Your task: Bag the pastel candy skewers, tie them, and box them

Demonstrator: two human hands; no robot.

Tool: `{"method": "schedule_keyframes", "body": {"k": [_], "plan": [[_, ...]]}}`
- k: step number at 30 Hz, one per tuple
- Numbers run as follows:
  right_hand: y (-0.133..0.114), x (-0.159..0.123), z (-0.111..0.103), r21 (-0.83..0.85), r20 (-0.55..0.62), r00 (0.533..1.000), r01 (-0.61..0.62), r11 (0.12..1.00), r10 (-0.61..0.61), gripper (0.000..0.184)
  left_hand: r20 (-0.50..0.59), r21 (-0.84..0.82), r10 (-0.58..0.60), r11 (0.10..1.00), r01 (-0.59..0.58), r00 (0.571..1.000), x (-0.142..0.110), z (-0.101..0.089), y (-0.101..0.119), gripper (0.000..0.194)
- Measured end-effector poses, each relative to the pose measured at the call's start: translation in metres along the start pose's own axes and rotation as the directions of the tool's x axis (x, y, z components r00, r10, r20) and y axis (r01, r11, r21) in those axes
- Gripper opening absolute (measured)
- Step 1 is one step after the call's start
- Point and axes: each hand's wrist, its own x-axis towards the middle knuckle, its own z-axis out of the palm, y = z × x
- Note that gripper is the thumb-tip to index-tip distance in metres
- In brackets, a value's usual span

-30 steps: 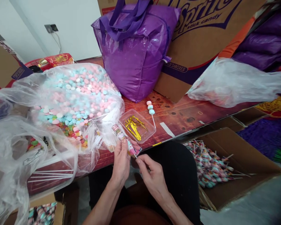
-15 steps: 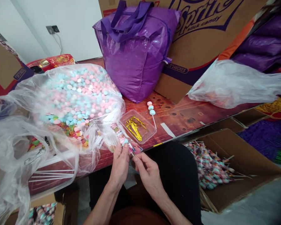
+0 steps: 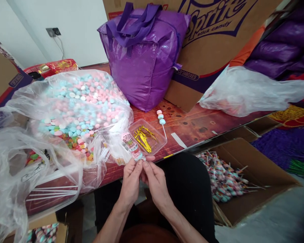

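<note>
A candy stick in a printed clear wrapper [image 3: 131, 145] points up and away from me at the table's front edge. My left hand [image 3: 131, 179] pinches the lower end of its wrapper. My right hand [image 3: 155, 180] has thumb and fingers closed at the same spot, touching the left fingertips. The stick itself is hidden by my fingers. Just beyond the wrapper, a clear plastic tray [image 3: 162, 143] holds gold twist ties [image 3: 144, 140]. An unwrapped candy stick [image 3: 161, 119] with pink and blue pieces lies behind the tray.
A large clear bag of pink and blue candies [image 3: 86, 98] covers the left side, with white sticks [image 3: 53, 193] in front. A purple bag [image 3: 144, 64] stands at the back against a carton [image 3: 205, 50]. At lower right, a box [image 3: 258, 199] holds many wrapped candy sticks.
My right hand has moved left and up to meet my left hand at the wrapper's base. The wrapper now shows its printed side and barcode. The view has shifted slightly.
</note>
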Motion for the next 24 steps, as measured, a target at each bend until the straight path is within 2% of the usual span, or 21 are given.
{"method": "schedule_keyframes", "body": {"k": [2,5,8,10,12,14,15,17,19,22,24], "plan": [[-0.005,0.001,0.001,0.127,-0.027,0.998,-0.047,0.991,0.051,0.046,0.1,-0.061,-0.05,0.997,0.056,0.994,-0.001,-0.002,0.004,0.021],[-0.017,0.0,0.001,0.288,0.099,0.977,-0.21,0.935,0.189,0.045,0.194,-0.135,-0.091,0.984,0.118,0.977,-0.001,-0.01,0.011,0.018],[-0.023,0.0,0.002,0.344,0.298,0.915,-0.37,0.863,0.273,0.043,0.153,-0.177,-0.093,0.977,0.12,0.984,-0.001,-0.016,0.011,0.018],[-0.023,0.002,0.002,0.284,0.348,0.888,-0.405,0.869,0.301,0.042,0.119,-0.193,-0.095,0.974,0.117,0.988,-0.001,-0.017,0.011,0.02],[-0.024,0.005,-0.001,0.101,0.315,0.906,-0.329,0.939,0.284,0.043,0.082,-0.221,-0.08,0.971,0.097,0.993,0.001,-0.017,0.014,0.023],[-0.028,0.01,-0.006,-0.171,0.257,0.95,-0.135,0.976,0.176,0.044,0.001,-0.271,-0.027,0.962,0.027,1.0,0.005,-0.018,0.02,0.026],[-0.033,0.013,-0.009,-0.301,0.237,0.967,-0.021,0.953,0.096,0.044,-0.047,-0.285,0.002,0.958,-0.015,0.999,0.007,-0.019,0.024,0.025],[-0.044,0.02,-0.015,-0.507,0.203,0.976,0.171,0.845,-0.076,0.038,-0.116,-0.274,0.04,0.959,-0.071,0.992,0.011,-0.022,0.03,0.022],[-0.055,0.031,-0.019,-0.665,0.159,0.961,0.275,0.695,-0.227,0.029,-0.132,-0.229,0.046,0.97,-0.075,0.99,0.013,-0.026,0.031,0.027],[-0.067,0.055,-0.02,-0.886,0.125,0.937,0.253,0.388,-0.326,0.024,-0.142,-0.191,0.029,0.98,-0.056,0.989,0.013,-0.029,0.025,0.03],[-0.071,0.075,-0.02,-0.971,0.117,0.956,0.167,0.172,-0.269,0.023,-0.152,-0.184,0.016,0.982,-0.045,0.988,0.011,-0.029,0.019,0.032]]}}
